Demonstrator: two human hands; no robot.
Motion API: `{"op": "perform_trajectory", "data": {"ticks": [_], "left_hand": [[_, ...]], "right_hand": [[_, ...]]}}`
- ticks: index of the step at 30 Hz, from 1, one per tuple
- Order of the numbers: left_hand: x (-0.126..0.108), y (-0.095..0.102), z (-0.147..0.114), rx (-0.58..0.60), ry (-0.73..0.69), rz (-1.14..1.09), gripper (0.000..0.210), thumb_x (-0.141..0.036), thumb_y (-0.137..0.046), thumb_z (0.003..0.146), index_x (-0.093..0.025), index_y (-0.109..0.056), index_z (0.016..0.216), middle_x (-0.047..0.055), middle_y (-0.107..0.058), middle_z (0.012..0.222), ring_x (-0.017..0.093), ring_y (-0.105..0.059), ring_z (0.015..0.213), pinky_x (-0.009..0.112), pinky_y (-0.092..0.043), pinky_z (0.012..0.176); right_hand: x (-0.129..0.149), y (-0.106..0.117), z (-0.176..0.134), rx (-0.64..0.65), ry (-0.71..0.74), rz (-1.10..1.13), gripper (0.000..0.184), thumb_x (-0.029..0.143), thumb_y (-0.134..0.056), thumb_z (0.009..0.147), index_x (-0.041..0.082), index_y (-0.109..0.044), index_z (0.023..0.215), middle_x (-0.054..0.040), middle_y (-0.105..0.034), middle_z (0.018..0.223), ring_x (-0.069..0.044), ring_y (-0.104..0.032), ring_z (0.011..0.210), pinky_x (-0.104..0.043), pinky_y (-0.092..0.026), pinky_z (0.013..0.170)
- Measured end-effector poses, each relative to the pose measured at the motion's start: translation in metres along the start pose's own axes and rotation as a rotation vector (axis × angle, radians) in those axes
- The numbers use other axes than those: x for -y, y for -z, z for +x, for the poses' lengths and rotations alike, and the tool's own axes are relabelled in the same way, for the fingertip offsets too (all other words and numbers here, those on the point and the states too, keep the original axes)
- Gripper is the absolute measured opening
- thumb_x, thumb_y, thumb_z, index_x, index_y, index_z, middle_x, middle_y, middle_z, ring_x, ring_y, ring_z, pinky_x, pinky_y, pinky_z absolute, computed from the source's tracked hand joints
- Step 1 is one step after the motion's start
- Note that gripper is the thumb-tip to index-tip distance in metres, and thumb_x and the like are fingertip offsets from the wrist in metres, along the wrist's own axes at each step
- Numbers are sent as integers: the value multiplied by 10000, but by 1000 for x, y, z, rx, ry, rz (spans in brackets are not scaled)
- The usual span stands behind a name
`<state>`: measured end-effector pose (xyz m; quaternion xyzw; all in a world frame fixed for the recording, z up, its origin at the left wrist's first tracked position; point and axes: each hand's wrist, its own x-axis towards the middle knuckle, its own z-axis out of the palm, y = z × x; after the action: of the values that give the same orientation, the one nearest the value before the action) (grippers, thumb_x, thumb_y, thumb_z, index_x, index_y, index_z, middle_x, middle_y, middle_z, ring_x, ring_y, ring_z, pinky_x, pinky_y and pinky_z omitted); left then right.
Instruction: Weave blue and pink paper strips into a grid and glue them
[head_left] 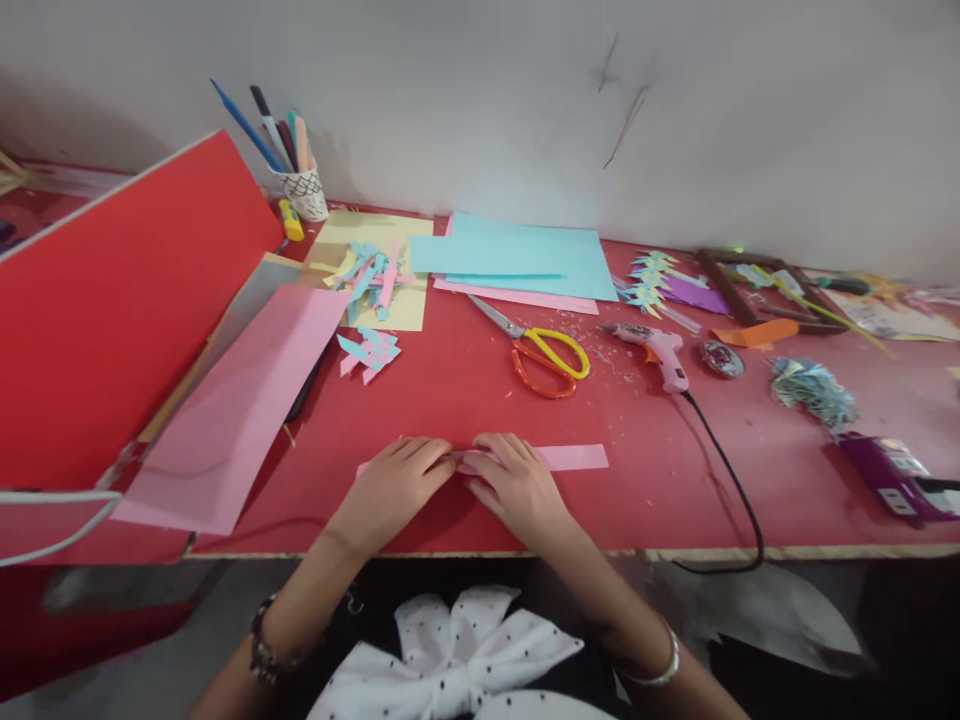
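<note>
A narrow pink paper strip (pixel 574 457) lies across the red table near its front edge. My left hand (pixel 397 490) is closed on the strip's left part, with a small pink end showing beyond it. Close beside it, my right hand (pixel 517 490) has its fingers bent over the middle of the strip. The fingertips of both hands nearly meet, and the paper between them looks folded or raised. The strip's right end sticks out flat past my right hand. Scissors (pixel 551 358) with yellow and orange handles lie a little beyond the hands, blades partly apart.
A pink sheet (pixel 255 400) leans by a red board (pixel 142 310) at left. Behind lie paper scraps (pixel 371 350), blue sheets (pixel 525 255) and a pen cup (pixel 304 192). To the right are a glue gun (pixel 660 352) with a black cord, a yarn bundle (pixel 814 390) and a purple power strip (pixel 896 475).
</note>
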<state>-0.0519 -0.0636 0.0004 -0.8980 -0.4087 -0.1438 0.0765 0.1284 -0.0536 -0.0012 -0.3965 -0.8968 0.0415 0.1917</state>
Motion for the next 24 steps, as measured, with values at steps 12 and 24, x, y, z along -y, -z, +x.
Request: {"op": "perform_trajectory", "data": {"ticks": [12, 24], "left_hand": [[0, -3, -9, -33, 168, -146, 286, -197, -357, 920, -185, -634, 852, 5, -645, 754, 129, -568, 682, 245, -426, 619], [-6, -5, -6, -55, 203, -270, 343, -276, -343, 931, -171, -643, 802, 7, -640, 733, 134, -549, 655, 241, -406, 594]], "right_hand": [[3, -5, 1, -47, -19, -38, 252, 223, -426, 891, 196, -630, 745, -25, -637, 787, -134, -523, 705, -255, -361, 630], [-2, 2, -1, 14, -37, -33, 312, 256, -393, 909, 181, -606, 693, -17, -609, 693, -142, -473, 660, -261, -320, 619]]}}
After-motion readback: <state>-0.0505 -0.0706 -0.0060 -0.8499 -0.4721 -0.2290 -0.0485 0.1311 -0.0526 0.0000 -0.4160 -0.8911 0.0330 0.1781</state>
